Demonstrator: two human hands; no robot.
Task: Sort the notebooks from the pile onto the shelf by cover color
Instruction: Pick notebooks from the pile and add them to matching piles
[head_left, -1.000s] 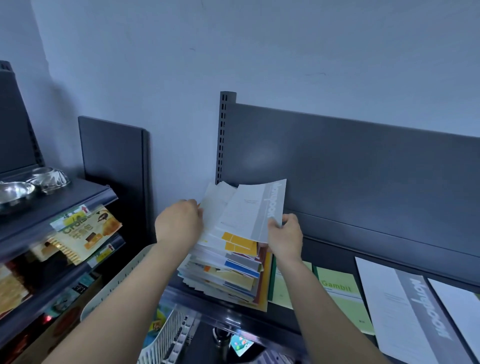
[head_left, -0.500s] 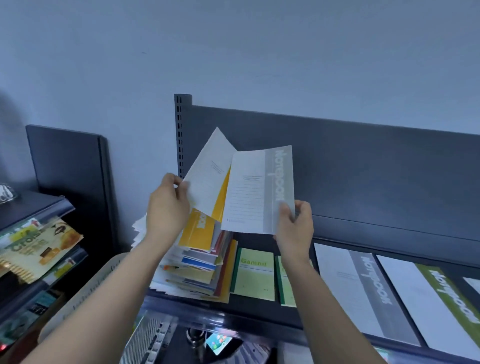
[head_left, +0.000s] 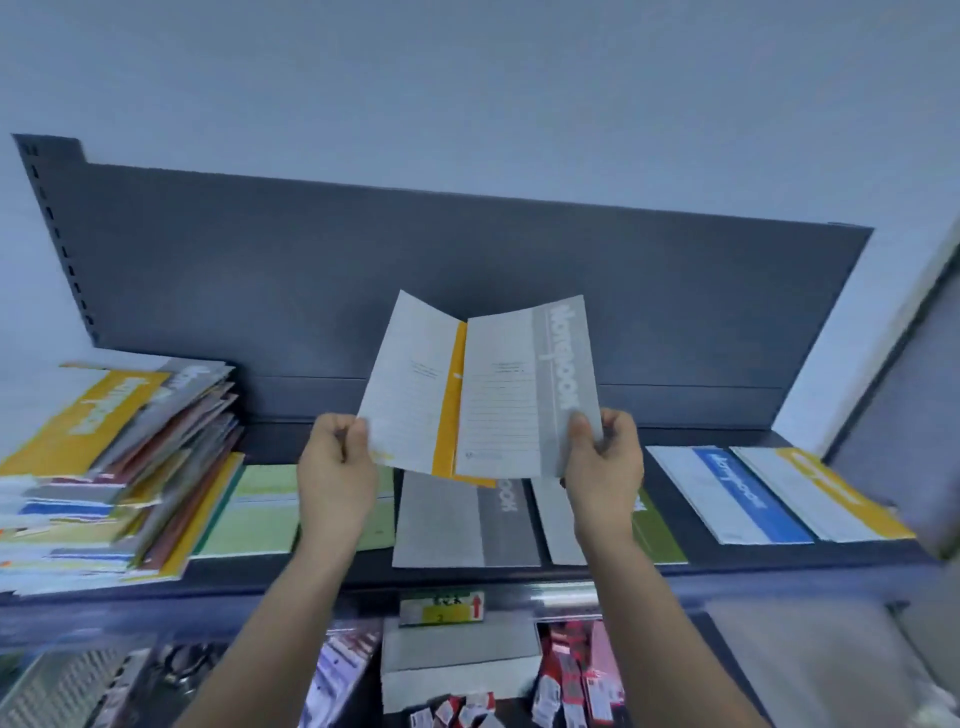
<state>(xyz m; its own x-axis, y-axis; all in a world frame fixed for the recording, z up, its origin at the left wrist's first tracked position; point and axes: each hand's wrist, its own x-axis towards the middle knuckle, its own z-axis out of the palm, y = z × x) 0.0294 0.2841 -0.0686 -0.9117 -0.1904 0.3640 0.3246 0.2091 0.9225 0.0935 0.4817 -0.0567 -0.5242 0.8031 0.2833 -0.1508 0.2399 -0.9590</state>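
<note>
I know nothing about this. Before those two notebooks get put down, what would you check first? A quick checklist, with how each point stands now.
1. Left hand grips the held yellow notebook: ok.
2. Right hand grips the held grey notebook: ok.
3. Both stripe colours show clearly enough to sort by: ok.
4. A matching place for grey: the grey shelf notebook lies flat just below: ok.
5. A matching place for yellow: the yellow shelf notebook lies at the far right: ok.
6. The pile is steady: cannot tell; its top notebooks slant.
</note>
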